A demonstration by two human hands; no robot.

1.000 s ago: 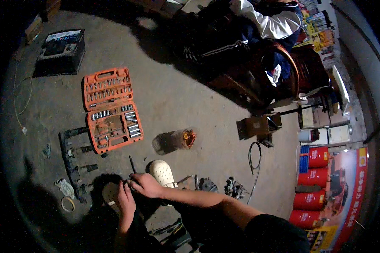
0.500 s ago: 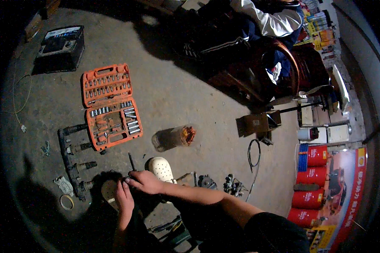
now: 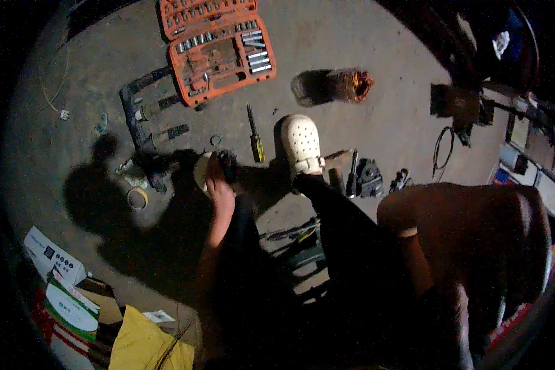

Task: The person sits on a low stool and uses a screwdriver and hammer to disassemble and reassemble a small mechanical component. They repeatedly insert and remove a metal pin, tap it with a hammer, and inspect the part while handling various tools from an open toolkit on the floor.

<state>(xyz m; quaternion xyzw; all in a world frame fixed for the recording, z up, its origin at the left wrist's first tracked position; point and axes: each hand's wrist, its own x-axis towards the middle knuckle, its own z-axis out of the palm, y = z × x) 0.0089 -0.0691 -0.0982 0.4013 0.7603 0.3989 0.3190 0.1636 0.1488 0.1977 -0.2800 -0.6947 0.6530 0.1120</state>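
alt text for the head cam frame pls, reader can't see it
Seen from above, a person's left hand grips a small dark part low over a concrete floor. Close by lie a white clog, a screwdriver and an open orange socket set; the right hand isn't visible.

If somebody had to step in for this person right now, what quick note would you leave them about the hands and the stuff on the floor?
Left hand: on a small dark part at the pale shoe by the left foot; its grip is hidden in shadow.
Right hand: not visible; only the bent arm shows at the right.
Around: yellow-handled screwdriver beside the white clog; open orange socket set further out; black tools to its left; tape roll in the shadow; more dark parts right of the clog.
Done or left: cannot tell from this view.
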